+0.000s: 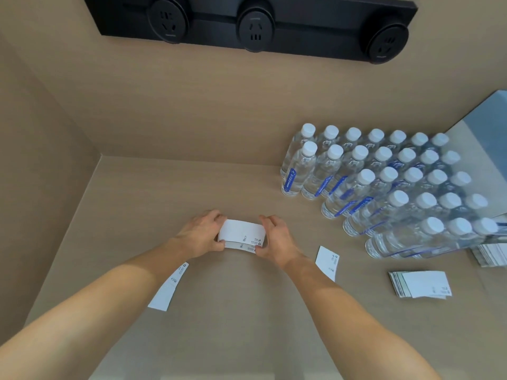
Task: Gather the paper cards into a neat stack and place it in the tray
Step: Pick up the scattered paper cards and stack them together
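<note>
Here, a small stack of white paper cards (242, 235) is pinched at both short ends over the middle of the beige table (233, 311). The left hand (203, 233) is closed on the stack's left end, thumb on the near edge and fingers curled over the far edge. The right hand (275, 237) is closed on the right end in the same way. The top card is seen slightly offset from the one below, so the edges are not fully squared. Small printed marks are seen near the stack's near-right corner.

A loose card (168, 289) is lying flat on the table beside the left forearm, partly hidden by it. Another loose card (327, 262) is lying just beside the right forearm. A fanned pile of cards (421, 284) is placed further right, well apart from the hands. A second pile (491, 253) is cut off at the right edge, just in front of the bottles.

A block of clear water bottles (384, 182) with white caps is standing upright in rows at the back right of the table. A black socket strip (255, 26) with three round outlets is mounted on the wall above. No tray can be made out for certain.
</note>
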